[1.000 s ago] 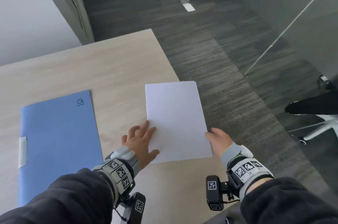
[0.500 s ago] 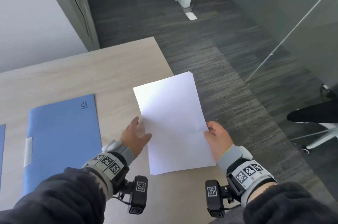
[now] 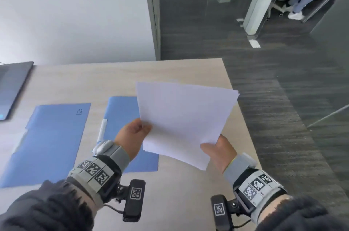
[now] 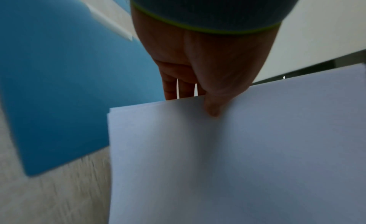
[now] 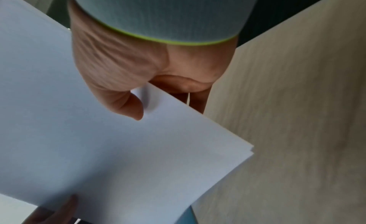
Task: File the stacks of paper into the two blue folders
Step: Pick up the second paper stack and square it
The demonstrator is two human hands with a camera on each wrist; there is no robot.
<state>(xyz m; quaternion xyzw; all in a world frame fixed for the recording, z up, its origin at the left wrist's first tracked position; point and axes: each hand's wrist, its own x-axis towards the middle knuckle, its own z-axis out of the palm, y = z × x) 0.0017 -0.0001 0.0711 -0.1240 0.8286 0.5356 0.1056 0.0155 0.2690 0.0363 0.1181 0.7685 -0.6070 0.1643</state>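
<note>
We hold the thin stack of white paper sheets (image 3: 184, 121) clear above the tabletop's (image 3: 122, 79) right edge, left hand (image 3: 132, 136) pinching its left side, right hand (image 3: 219, 148) its near corner. The nearer flat blue card folder (image 3: 120, 115) lies closed just below-left, under our left hand, long axis running away from us.

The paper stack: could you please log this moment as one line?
paper stack lifted off table | left hand pinching | right hand pinching | two blue folders closed
</note>
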